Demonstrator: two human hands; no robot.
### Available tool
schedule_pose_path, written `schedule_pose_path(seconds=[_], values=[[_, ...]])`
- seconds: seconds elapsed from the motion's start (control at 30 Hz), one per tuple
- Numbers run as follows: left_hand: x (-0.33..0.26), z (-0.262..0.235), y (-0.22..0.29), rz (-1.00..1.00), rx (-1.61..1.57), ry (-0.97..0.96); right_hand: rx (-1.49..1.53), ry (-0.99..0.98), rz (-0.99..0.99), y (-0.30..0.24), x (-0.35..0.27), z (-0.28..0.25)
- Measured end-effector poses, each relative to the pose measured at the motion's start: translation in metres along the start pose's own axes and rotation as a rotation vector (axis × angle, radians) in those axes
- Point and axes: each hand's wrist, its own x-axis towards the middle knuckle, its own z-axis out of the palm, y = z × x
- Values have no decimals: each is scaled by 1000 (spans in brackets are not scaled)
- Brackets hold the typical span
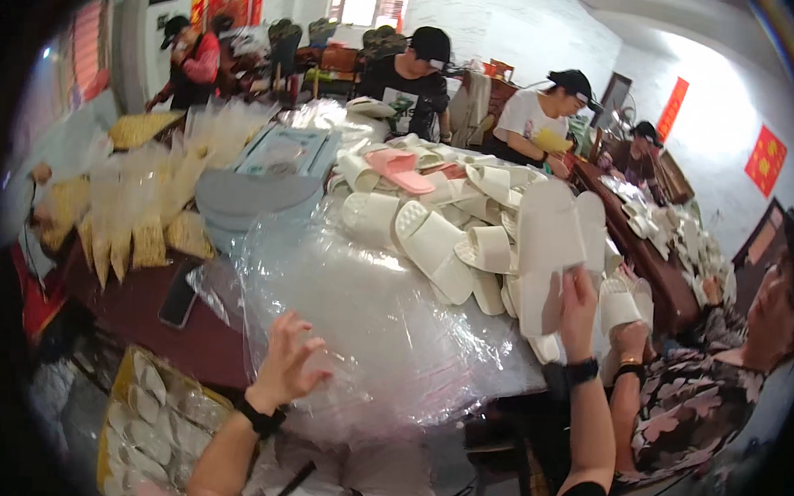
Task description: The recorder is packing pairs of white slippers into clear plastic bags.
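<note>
My right hand point(578, 311) is raised at the right side of the table, its fingers wrapped round a pair of cream slippers point(541, 241). They stand upright with their flat soles showing. My left hand point(290, 357) hovers near the table's front edge, its fingers curved and apart, with nothing in it. Beneath and beyond it lies a wide, shiny stack of clear plastic bags point(351, 290). A loose heap of cream slippers point(434, 250) covers the table beyond the bags, and one pink slipper point(400, 170) lies on top.
A dark phone point(179, 297), grey plastic pieces point(257, 198) and clear bags with golden contents point(149, 242) lie at left. A yellow crate point(114, 431) stands below. At right, a co-worker's hand point(629, 340) touches slippers close to my right arm. Other people work beyond.
</note>
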Motion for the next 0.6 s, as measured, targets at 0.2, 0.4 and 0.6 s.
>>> schedule_pose_path(seconds=[0.2, 0.4, 0.6], values=[[6, -2, -3, 182, 160, 81, -197, -451, 13, -61, -124, 17], [4, -17, 22, 221, 322, -216, -177, -469, 112, -84, -195, 16], [-13, -28, 67, -58, 297, -161, -90, -416, 148, -97, -229, 21]])
